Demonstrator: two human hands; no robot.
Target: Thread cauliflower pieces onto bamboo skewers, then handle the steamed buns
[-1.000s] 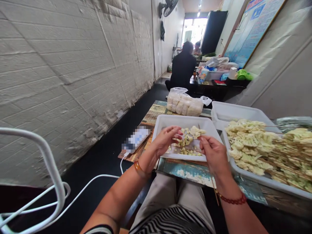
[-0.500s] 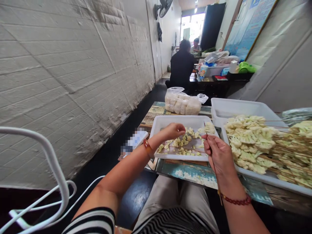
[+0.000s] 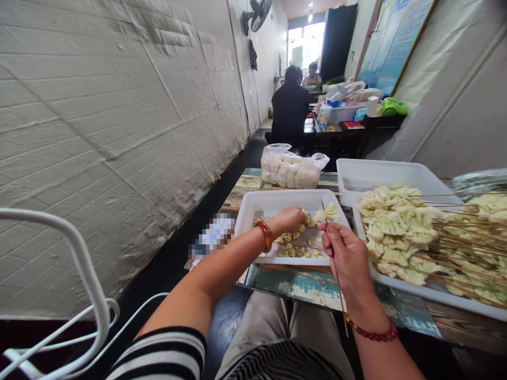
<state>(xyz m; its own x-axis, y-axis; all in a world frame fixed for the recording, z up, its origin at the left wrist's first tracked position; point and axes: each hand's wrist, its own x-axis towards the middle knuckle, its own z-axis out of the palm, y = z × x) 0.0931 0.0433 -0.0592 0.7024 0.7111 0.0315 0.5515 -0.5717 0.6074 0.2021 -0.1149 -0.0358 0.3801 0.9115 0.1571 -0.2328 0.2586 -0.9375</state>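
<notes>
My left hand (image 3: 291, 220) reaches into a white tray (image 3: 277, 200) of loose cauliflower pieces (image 3: 301, 245), its fingers curled down among them; what they grip is hidden. My right hand (image 3: 345, 256) is closed on a thin bamboo skewer (image 3: 336, 279) held upright over the tray's right edge, point up. A larger white tray (image 3: 420, 290) to the right holds several finished cauliflower skewers (image 3: 400, 227).
An empty white tub (image 3: 380, 177) and a clear bag of pale rolls (image 3: 291, 171) stand behind the trays. A phone with a white cable (image 3: 212, 237) lies at the table's left edge. A white wire frame (image 3: 79, 285) is at my left. People sit at a far table (image 3: 291, 108).
My left hand has moved forward from near the right hand deeper into the small tray. My right hand has tilted the skewer upright. The view has shifted slightly left.
</notes>
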